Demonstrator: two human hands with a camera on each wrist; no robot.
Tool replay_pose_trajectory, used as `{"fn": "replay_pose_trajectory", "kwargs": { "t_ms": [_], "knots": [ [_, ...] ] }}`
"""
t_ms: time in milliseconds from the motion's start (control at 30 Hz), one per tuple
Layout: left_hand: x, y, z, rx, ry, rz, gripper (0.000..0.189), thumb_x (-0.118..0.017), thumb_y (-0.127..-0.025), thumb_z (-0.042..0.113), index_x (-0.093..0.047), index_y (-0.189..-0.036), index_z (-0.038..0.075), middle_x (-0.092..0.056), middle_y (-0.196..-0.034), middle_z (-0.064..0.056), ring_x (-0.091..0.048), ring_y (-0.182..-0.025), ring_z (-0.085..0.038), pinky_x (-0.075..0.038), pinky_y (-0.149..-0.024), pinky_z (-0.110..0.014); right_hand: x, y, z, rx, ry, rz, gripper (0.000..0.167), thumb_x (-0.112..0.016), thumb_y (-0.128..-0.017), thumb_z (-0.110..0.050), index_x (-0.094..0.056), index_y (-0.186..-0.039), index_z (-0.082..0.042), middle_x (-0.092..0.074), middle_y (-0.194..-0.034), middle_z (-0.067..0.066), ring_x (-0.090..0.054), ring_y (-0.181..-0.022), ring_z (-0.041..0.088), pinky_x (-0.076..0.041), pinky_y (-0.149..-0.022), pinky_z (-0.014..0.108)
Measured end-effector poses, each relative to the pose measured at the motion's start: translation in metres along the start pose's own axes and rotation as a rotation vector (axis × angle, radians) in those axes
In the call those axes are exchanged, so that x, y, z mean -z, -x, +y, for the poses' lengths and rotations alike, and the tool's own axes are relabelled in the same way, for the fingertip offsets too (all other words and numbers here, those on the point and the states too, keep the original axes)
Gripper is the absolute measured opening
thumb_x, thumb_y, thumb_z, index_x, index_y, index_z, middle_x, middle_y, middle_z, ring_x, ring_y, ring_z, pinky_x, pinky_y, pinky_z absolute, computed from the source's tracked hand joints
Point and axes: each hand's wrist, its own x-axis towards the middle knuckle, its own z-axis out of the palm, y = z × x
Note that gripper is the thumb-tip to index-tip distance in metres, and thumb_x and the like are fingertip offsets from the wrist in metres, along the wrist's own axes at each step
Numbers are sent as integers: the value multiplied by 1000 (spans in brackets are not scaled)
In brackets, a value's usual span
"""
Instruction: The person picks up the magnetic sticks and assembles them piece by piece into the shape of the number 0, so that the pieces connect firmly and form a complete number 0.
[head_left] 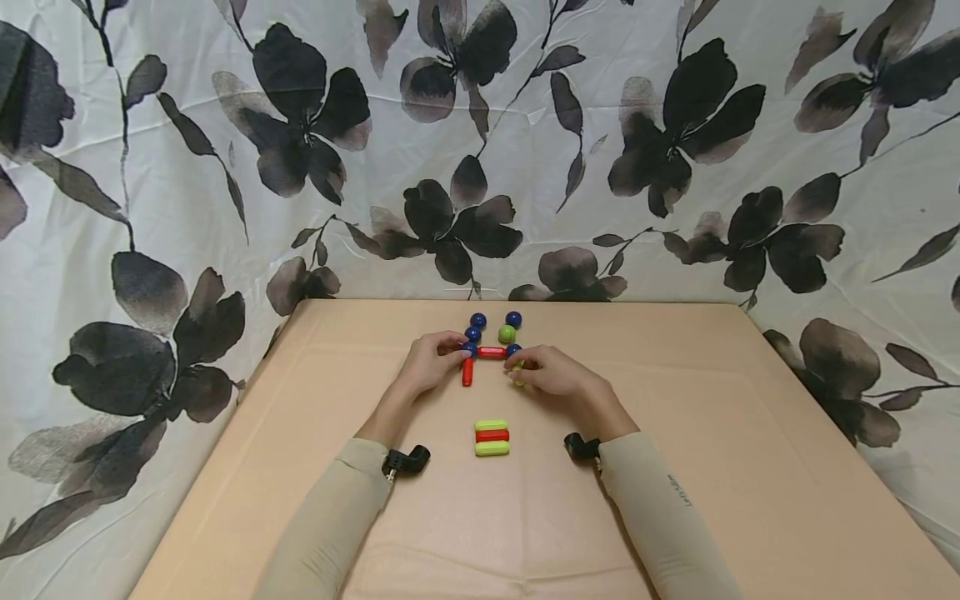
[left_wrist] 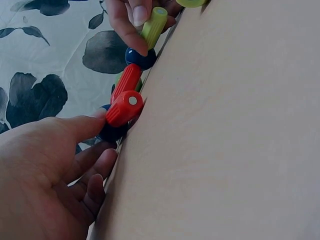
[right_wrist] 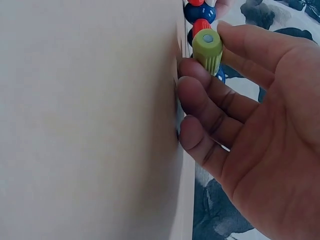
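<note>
Toy balls and ribbed rods with metal-looking end discs form an H-like figure on the table. My left hand (head_left: 435, 362) pinches a blue ball (left_wrist: 112, 131) at the figure's left side. From that ball a red rod (head_left: 467, 372) points toward me, and another red rod (head_left: 491, 352) runs across to a blue ball (left_wrist: 141, 58) on the right. Thumb and fingers of my right hand (head_left: 555, 371) pinch a lime-green rod (right_wrist: 206, 50), whose far end meets the right-hand blue ball. Above the crossing rod are a green ball (head_left: 507, 334) and several more blue balls (head_left: 478, 320).
Nearer to me, three loose rods lie side by side: a lime one (head_left: 492, 425), a red one (head_left: 492, 436) and another lime one (head_left: 492, 448). The tan table (head_left: 675, 467) ends just behind the figure, where a flower-printed cloth (head_left: 555, 167) hangs.
</note>
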Motion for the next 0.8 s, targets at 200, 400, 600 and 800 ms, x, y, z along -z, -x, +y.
{"fn": "replay_pose_trajectory", "kwargs": {
  "t_ms": [200, 400, 600, 800],
  "knots": [
    [1, 2, 1, 8, -3, -8, 24, -74, -98, 24, -74, -121, 17, -76, -112, -3, -67, -98, -21, -53, -88, -36, 3, 1, -2, -57, -63, 117, 38, -70, -100, -36, -71, -135, -22, -68, -88, 7, -60, -68, 24, -47, -65, 32],
    [3, 2, 1, 15, -8, -14, 24, -74, -99, 24, -74, -122, 17, -76, -113, -3, -67, -98, -21, -53, -87, -35, 4, -4, -1, -63, -35, 230, 53, -72, -99, -35, -60, -147, -16, -75, -85, 7, -65, -66, 24, -52, -60, 32],
    [1, 2, 0, 20, 3, -11, 23, -74, -98, 24, -74, -121, 18, -76, -112, -3, -67, -98, -20, -54, -89, -37, -1, -13, 4, -67, -107, 245, 46, -72, -99, -29, -62, -140, -11, -71, -80, 7, -62, -61, 20, -51, -56, 30],
    [2, 1, 1, 1, 5, -11, 25, -75, -98, 24, -74, -121, 15, -76, -111, -4, -68, -98, -21, -55, -88, -37, -5, -19, 12, -63, -165, 277, 39, -74, -98, -26, -66, -132, -10, -68, -71, 7, -61, -53, 18, -52, -52, 30]
  ]
}}
